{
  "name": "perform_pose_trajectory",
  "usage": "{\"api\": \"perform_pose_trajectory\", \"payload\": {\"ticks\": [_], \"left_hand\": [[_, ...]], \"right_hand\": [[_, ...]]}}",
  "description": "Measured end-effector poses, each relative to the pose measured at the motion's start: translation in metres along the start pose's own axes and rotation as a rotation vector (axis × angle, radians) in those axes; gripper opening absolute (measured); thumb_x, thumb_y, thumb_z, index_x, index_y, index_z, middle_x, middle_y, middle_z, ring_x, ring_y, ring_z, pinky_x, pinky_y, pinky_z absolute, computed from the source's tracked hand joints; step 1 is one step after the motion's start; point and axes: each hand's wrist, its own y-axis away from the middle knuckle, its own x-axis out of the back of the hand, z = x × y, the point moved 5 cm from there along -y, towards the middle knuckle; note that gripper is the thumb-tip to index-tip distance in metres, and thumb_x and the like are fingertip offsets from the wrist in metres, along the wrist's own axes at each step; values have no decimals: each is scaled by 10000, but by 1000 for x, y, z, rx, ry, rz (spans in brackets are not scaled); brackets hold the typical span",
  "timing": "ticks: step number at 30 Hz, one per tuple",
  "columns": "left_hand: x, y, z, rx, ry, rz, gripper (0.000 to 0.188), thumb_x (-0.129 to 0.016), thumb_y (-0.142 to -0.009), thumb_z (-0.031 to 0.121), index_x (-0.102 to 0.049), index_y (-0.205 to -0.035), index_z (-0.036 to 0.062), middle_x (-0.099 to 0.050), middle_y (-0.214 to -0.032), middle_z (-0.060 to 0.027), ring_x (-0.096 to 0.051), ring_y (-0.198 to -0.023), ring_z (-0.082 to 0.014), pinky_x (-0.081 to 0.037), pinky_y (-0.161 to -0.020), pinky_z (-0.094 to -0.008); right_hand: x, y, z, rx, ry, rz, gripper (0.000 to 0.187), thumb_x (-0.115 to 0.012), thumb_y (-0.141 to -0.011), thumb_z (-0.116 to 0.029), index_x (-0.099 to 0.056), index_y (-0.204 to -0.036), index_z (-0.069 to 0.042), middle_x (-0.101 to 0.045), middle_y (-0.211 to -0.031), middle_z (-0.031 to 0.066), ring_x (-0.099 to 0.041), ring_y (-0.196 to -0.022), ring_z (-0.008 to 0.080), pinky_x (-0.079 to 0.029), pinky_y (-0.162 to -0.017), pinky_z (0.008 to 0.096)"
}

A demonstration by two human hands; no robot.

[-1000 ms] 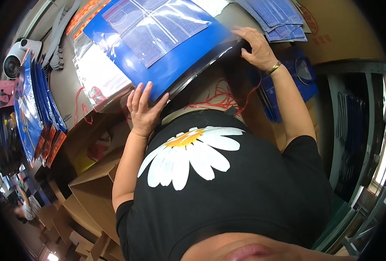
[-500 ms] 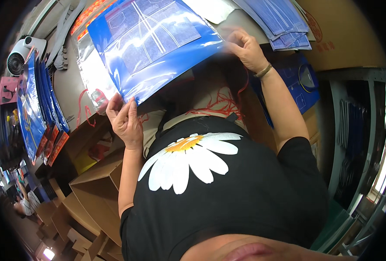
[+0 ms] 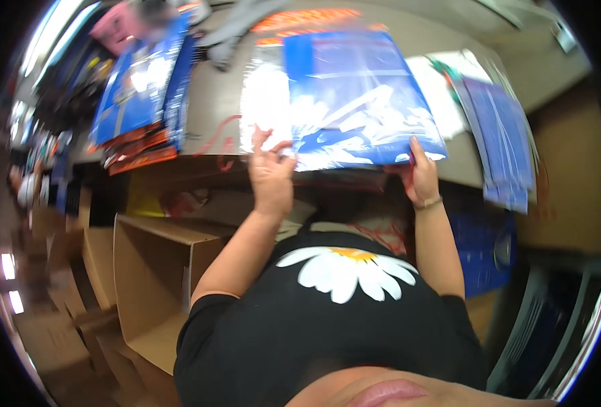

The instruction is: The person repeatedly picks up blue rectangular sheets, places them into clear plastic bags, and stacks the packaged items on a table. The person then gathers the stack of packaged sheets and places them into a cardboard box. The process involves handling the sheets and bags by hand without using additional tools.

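A transparent plastic bag (image 3: 266, 88) with an orange-patterned top lies across the table in front of me. Inside it shows a blue sheet (image 3: 314, 146) with a denim-look piece (image 3: 361, 68) on it; glare hides part of this. My left hand (image 3: 271, 180) pinches the bag's near edge towards its left corner. At the near right corner my right hand (image 3: 422, 176) grips the bag, thumb on top and fingers underneath. To the right lie flat denim-blue pieces (image 3: 500, 136) in a stack, beside white sheets (image 3: 443, 102) with a blurred green object (image 3: 446, 74) on them.
On the left of the table (image 3: 212, 108) stand several blue packages (image 3: 134, 95) with orange ends. Red string (image 3: 222, 132) lies by the bag. Below left is an open cardboard box (image 3: 158, 285), with more boxes behind it. A large carton (image 3: 571, 183) and grey rack (image 3: 527, 325) stand right.
The bag has moved from a tilted position to lie more level over the table, with both hands keeping hold of it. My view has turned, shifting the surroundings.
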Motion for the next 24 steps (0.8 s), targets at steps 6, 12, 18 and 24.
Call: {"api": "perform_pose_trajectory", "payload": {"ticks": [6, 12, 18, 24], "left_hand": [[27, -33, 30, -177, -203, -46, 840, -487, -838, -130, -58, -1529, 79, -343, -1361, -147, -481, -1148, -220, -473, -852, -269], [113, -117, 102, 131, 312, -106, 889, -441, -931, 594, -25, -1522, 77, -428, -1370, -228, -454, -1262, -325, -393, -1029, -470], [107, -94, 82, 266, 277, -566, 846, -560, -908, 464, -176, -1494, -11, -293, -1521, -164, -332, -1386, -266, -261, -1142, -392], [119, -68, 121, 225, -83, -248, 533, -477, -905, 101, -373, -1411, -26, -500, -1351, -150, -504, -1218, -256, -406, -1035, -401]], "right_hand": [[33, -24, -66, 165, -57, 23, 170, -584, -912, -114, -670, -982, 14, -656, -871, 37, -623, -780, 128, -513, -730, 269], [73, -23, -162, 109, -22, -232, 220, -527, -850, -148, -648, -874, 33, -679, -816, 138, -656, -697, 203, -539, -674, 303], [66, -71, -118, 14, 45, -358, 262, -510, -914, -126, -648, -1078, 24, -650, -1132, 140, -615, -1047, 219, -471, -966, 338], [21, -58, -21, -96, 75, -480, 399, -534, -929, -340, -564, -1227, -76, -635, -1111, 97, -603, -1007, 205, -453, -936, 349]]}}
